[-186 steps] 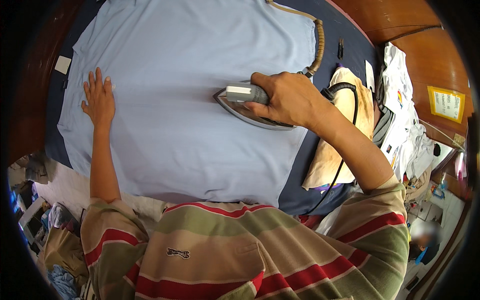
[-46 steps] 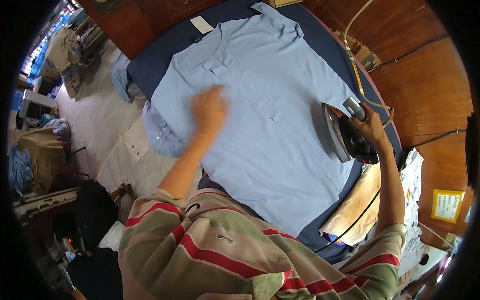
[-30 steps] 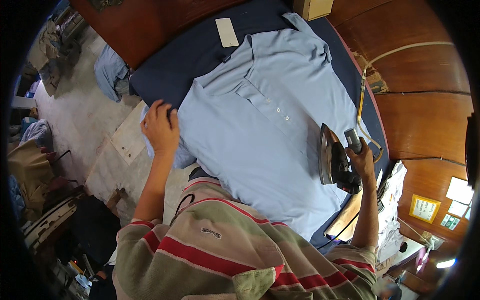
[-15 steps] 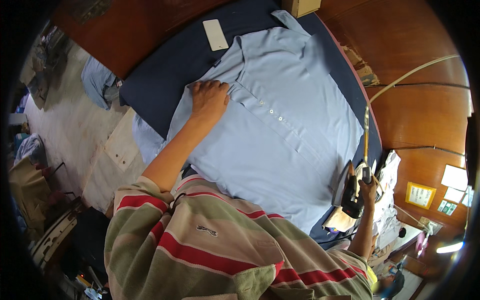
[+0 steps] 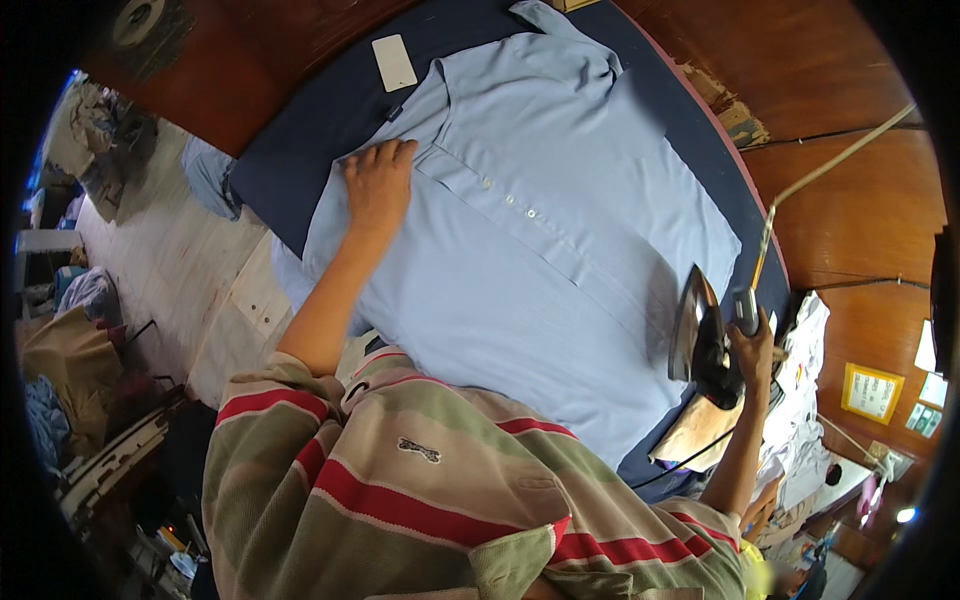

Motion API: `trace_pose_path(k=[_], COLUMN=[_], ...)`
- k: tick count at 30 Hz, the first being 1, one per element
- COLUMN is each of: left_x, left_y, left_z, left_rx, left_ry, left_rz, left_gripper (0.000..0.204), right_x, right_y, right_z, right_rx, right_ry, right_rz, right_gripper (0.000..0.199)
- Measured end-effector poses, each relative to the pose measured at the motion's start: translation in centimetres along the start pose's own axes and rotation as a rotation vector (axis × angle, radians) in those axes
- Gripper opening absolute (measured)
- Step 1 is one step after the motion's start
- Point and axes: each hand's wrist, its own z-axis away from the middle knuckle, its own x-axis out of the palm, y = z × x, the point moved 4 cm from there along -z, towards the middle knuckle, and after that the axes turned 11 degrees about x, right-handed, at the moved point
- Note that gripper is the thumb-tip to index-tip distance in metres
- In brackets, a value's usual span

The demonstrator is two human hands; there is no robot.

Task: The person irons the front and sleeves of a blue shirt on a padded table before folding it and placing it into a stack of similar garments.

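A light blue buttoned shirt point(image 5: 470, 290) lies front up across a dark blue padded surface point(image 5: 290, 150). My left hand point(image 5: 382, 185) rests on the shirt near its upper left part, fingers lying on the cloth. At the right, my right hand point(image 5: 752, 350) is closed around the handle of an iron point(image 5: 712, 350). Its shiny soleplate is tipped toward the shirt, the point upward, by the shirt's right edge. I cannot tell whether the plate touches the cloth.
A white flat rectangular card or device point(image 5: 394, 63) lies beyond the shirt's collar. From the iron's handle a pale hose or cord point(image 5: 842, 153) rises to the right. Several garments point(image 5: 800, 370) are heaped at the right. A wooden panel point(image 5: 860, 220) stands along the right side.
The iron has risen and turned more upright in my right hand, showing more of its soleplate. My left hand stays on the same part of the shirt. The whole view has shifted slightly.
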Motion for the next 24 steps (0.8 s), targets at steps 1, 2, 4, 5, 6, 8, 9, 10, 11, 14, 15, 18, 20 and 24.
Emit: trace_pose_path(k=[1,2,4,5,6,8,9,10,11,14,15,18,20,24], left_x=[-0.5,-0.9,-0.6,-0.4,-0.3,0.0,0.4,0.8,1.2,2.1,2.2,2.4,2.3,1.7], left_y=[1.6,3.4,8.4,11.0,13.2,16.4,17.6,18.6,19.3,20.0,20.0,19.7,19.6,19.6], left_z=[0.1,0.3,1.9,2.4,2.9,3.3,3.2,3.3,3.1,2.6,2.4,2.2,2.1,2.0], left_rx=[0.009,0.016,0.161,0.222,0.276,0.338,0.372,0.401,0.437,0.487,0.498,0.504,0.474,0.333], left_ry=[0.009,0.018,0.045,0.005,-0.038,-0.04,-0.042,-0.051,-0.058,-0.115,-0.173,-0.183,-0.132,-0.021], left_rz=[0.044,0.089,0.236,0.288,0.332,0.437,0.437,0.434,0.438,0.435,0.465,0.506,0.577,0.767], left_gripper=[0.023,0.025,0.024,0.024,0.024,0.023,0.022,0.021,0.021,0.019,0.019,0.016,0.014,0.013], right_x=[0.5,1.1,2.3,3.0,3.9,5.6,6.5,7.6,8.5,12.2,13.6,17.0,18.7,21.5], right_y=[-1.8,-3.9,-9.2,-11.6,-14.2,-19.8,-22.4,-24.9,-26.9,-32.7,-34.3,-38.2,-39.8,-42.1], right_z=[-0.6,-1.2,-2.2,-2.8,-3.5,-3.8,-3.8,-3.9,-4.6,-5.6,-5.7,-4.8,-4.9,-3.5], right_rx=[-0.091,-0.184,-0.343,-0.407,-0.478,-0.58,-0.646,-0.715,-0.738,-0.858,-0.974,-1.108,-1.146,-1.358], right_ry=[0.007,0.014,-0.032,-0.072,-0.12,-0.176,-0.192,-0.216,-0.252,-0.349,-0.36,-0.418,-0.44,-0.43], right_rz=[-0.022,-0.043,-0.005,-0.001,0.0,0.023,0.032,0.039,0.131,0.286,0.243,0.309,0.385,0.477], right_gripper=[0.047,0.046,0.047,0.05,0.053,0.057,0.058,0.059,0.06,0.06,0.06,0.056,0.058,0.054])
